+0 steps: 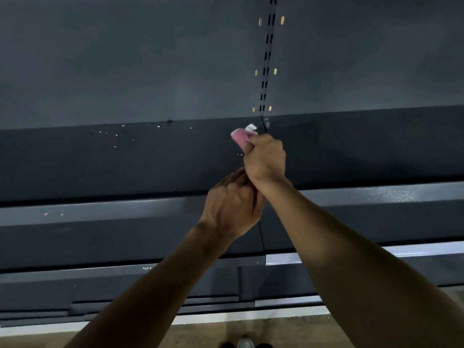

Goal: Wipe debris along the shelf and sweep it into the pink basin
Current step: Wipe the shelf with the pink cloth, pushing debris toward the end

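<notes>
The right hand (263, 159) grips a pink cloth (239, 138) (a white tag sticks out at its top), bunched in curled fingers over the dark shelf (100, 167), near the seam between two shelf sections. The left hand (233, 207) sits just below it, fingers straight, touching the right wrist. White debris (115, 135) lies scattered on the shelf well to the left of the cloth

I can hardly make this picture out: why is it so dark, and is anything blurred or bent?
Head view: dim, even light on a dark grey shelf, so only the white crumbs stand out; the pink cloth gripped by the right hand looks slightly blurred; the wide lens tilts and bows the shelf edges; no strong glare.
</notes>
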Action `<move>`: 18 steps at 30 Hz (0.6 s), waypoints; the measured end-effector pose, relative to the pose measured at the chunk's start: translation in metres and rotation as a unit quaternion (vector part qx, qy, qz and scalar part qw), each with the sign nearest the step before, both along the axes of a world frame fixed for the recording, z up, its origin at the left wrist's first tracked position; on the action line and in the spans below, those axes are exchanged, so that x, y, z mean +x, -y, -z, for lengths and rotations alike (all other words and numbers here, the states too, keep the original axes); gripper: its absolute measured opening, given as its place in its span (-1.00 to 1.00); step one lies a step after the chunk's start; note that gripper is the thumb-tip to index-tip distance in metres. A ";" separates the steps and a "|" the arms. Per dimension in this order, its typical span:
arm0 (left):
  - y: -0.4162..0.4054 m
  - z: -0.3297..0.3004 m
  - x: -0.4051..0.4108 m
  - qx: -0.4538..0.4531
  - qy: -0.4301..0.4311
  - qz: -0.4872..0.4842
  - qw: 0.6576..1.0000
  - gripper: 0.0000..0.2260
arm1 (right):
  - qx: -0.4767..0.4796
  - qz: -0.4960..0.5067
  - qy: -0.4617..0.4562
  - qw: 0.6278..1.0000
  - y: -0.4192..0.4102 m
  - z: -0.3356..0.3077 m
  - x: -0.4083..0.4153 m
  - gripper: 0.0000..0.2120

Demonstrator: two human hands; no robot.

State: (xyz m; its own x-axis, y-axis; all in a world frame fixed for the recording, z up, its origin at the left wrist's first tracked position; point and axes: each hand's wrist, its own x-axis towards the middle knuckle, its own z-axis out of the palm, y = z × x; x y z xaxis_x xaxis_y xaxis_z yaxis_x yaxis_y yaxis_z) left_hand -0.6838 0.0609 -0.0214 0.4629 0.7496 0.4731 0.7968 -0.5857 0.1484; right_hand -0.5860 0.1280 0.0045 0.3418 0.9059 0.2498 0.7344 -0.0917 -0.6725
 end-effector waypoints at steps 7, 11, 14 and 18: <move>0.001 0.010 -0.021 0.021 0.014 -0.037 0.999 -0.63 | -0.060 -0.103 -0.087 0.989 -0.008 -0.015 -0.012 -0.60; 0.001 0.017 -0.028 0.049 0.029 -0.066 0.996 -0.62 | -0.039 -0.040 -0.178 0.982 -0.010 -0.038 0.007 -0.66; 0.003 0.017 -0.033 0.063 0.028 -0.084 0.994 -0.62 | 0.007 -0.004 -0.155 0.988 -0.013 -0.047 0.024 -0.71; 0.004 0.019 -0.040 0.061 0.014 -0.096 0.993 -0.59 | 0.053 0.024 -0.035 0.998 -0.015 -0.043 0.035 -0.69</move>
